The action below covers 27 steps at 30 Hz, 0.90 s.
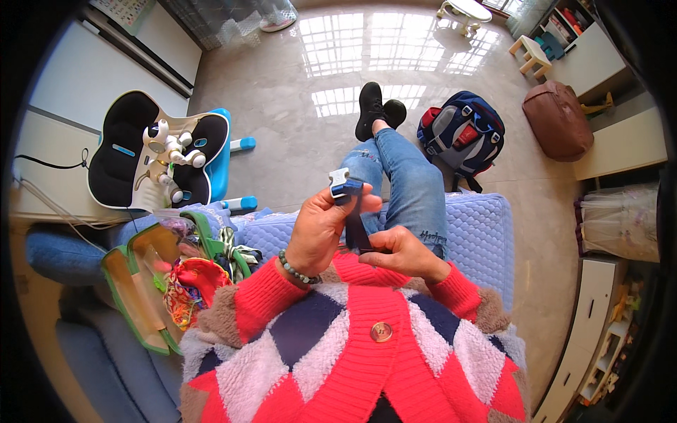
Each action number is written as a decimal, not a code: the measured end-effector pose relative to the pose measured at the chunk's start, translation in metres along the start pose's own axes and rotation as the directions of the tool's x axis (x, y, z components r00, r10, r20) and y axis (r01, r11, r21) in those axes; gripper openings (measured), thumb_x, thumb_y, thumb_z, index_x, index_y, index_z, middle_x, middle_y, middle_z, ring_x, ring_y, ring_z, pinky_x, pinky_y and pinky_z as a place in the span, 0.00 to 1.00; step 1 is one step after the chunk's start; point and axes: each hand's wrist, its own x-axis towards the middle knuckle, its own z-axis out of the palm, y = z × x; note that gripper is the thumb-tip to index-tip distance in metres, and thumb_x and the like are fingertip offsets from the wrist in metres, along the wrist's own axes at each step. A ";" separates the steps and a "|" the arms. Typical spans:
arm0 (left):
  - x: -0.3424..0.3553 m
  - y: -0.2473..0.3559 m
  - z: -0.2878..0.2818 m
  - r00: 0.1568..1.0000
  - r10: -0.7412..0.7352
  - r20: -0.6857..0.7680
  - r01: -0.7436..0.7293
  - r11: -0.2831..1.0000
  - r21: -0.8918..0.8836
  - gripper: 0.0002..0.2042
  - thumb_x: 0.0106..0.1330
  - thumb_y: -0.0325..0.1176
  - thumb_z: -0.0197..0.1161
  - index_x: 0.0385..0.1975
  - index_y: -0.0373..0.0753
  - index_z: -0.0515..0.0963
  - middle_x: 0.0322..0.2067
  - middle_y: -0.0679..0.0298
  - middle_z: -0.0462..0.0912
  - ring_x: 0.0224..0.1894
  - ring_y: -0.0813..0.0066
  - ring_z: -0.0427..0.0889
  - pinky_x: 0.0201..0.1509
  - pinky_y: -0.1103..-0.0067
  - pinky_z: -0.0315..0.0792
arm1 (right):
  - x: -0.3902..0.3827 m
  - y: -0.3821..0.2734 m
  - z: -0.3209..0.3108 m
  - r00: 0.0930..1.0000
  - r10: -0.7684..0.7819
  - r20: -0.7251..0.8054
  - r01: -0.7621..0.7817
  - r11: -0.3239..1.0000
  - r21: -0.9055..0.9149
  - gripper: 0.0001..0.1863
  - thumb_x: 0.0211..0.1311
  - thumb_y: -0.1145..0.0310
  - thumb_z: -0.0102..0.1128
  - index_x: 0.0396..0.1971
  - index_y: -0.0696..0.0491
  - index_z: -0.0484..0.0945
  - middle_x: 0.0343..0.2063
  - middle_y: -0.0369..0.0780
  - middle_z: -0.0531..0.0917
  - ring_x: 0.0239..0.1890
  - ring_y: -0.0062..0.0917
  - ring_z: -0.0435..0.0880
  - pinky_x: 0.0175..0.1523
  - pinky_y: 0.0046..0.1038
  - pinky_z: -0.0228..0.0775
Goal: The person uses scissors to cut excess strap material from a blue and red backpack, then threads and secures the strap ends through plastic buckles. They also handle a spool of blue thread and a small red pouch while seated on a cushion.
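Observation:
Above my lap, my left hand (315, 229) pinches a plastic buckle (340, 182), part white and part dark blue, between thumb and fingers. From the buckle a dark strap (357, 231) runs down toward me. My right hand (407, 255) is closed on the strap's lower part, thumb and forefinger pressed together. How the strap is threaded through the buckle is too small to make out. A beaded bracelet (295, 271) circles my left wrist.
I sit on a quilted blue mattress (479, 240), legs crossed. A backpack (462, 134) stands on the floor right of my legs. An open green-edged bag (141, 264) with colourful yarn lies at my left, near a black-padded chair (123, 144). A brown leather bag (557, 121) sits farther right.

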 end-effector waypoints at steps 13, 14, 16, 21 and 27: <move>0.008 0.009 -0.023 0.983 0.127 -0.132 -0.062 0.908 0.414 0.11 0.70 0.30 0.55 0.49 0.36 0.76 0.30 0.70 0.78 0.30 0.85 0.71 0.35 0.87 0.64 | -0.010 -0.003 -0.021 0.988 0.111 -0.106 -0.084 0.969 0.230 0.14 0.61 0.72 0.62 0.19 0.56 0.70 0.17 0.25 0.66 0.22 0.08 0.62 0.25 0.18 0.53; 0.007 0.010 -0.024 0.984 0.110 -0.141 -0.035 0.891 0.453 0.12 0.69 0.31 0.56 0.49 0.36 0.76 0.30 0.70 0.78 0.29 0.86 0.71 0.34 0.88 0.63 | -0.011 -0.003 -0.023 0.988 0.101 -0.116 -0.075 0.975 0.209 0.13 0.61 0.72 0.62 0.19 0.56 0.71 0.17 0.25 0.67 0.22 0.08 0.62 0.25 0.17 0.53; 0.006 0.012 -0.026 0.984 0.083 -0.158 -0.005 0.897 0.442 0.11 0.68 0.30 0.57 0.48 0.36 0.76 0.30 0.71 0.77 0.27 0.87 0.69 0.30 0.89 0.61 | -0.015 -0.001 -0.026 0.985 0.104 -0.134 -0.079 0.980 0.181 0.14 0.62 0.71 0.62 0.18 0.56 0.71 0.17 0.25 0.67 0.22 0.07 0.61 0.25 0.17 0.52; 0.004 0.015 -0.024 0.989 -0.002 -0.151 0.052 0.942 0.331 0.09 0.66 0.26 0.58 0.44 0.37 0.78 0.25 0.73 0.74 0.21 0.89 0.64 0.23 0.89 0.55 | -0.023 0.004 -0.031 0.977 0.079 -0.198 -0.040 0.980 0.197 0.13 0.62 0.70 0.62 0.19 0.57 0.72 0.17 0.26 0.68 0.21 0.07 0.63 0.24 0.17 0.52; -0.003 0.006 -0.025 0.998 0.021 -0.056 0.008 0.880 0.475 0.07 0.64 0.23 0.57 0.39 0.36 0.79 0.21 0.76 0.70 0.19 0.90 0.62 0.22 0.89 0.53 | -0.019 -0.001 -0.035 0.922 -0.015 -0.388 -0.014 0.997 -0.072 0.08 0.58 0.70 0.64 0.32 0.59 0.81 0.16 0.28 0.71 0.20 0.08 0.65 0.23 0.17 0.54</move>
